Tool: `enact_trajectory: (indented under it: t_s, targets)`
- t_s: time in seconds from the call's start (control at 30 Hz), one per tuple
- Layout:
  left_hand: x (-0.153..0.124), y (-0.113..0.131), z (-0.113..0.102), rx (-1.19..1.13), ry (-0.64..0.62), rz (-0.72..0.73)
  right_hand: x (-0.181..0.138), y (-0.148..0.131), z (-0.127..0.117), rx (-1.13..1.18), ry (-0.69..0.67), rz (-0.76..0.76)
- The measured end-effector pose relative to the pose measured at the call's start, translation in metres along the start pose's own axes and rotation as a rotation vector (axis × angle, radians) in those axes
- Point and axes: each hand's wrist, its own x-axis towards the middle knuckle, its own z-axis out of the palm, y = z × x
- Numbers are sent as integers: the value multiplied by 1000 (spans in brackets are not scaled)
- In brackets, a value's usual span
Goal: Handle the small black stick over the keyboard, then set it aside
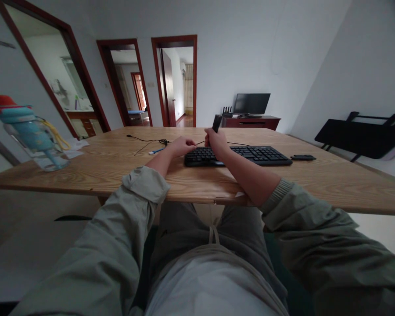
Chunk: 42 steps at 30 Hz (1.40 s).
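Observation:
A black keyboard [256, 154] lies flat on the wooden table in front of me. My left hand [181, 145] is at its back left corner, fingers curled in against the edge; the fingertips are partly hidden. Above the keys, my right hand [216, 141] is closed around a black stick-like handle [217, 123] that points upward. The handle's lower end is hidden by my hand, so I cannot tell what kind of tool it is. A thin black cable [238, 143] runs behind the keyboard.
On the wooden table [118, 175], a bundled cable [163, 141] and a blue strip with a white end [156, 151] lie left of my hands. A flat black object [303, 157] sits right of the keyboard. A blue bottle with a red top [28, 131] stands far left.

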Motion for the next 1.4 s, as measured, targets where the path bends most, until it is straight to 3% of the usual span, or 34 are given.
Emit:
enact_trajectory:
  t_s: [0.13,0.27,0.33,0.47,0.7,1.4]
  targets:
    - [0,5,4,-1,-85,13,9,-6,-39,7,-25,12]
    - [1,7,6,3,-83,25,2,-3,-85,-530,-271,-266]
    - [1,6,6,42,-44,22,-9,-2,-98,-786,-438,-281]
    - [0,0,3,58,0,-2,-30,-7,-89,-1071,-558,-301]
    - [-1,-6,-1,97,36,-19,-40,-5,-59,-1229,-651,-389]
    - [-3,0,-4,82,42,-38,-28,-5,-78,-1132,-541,-312]
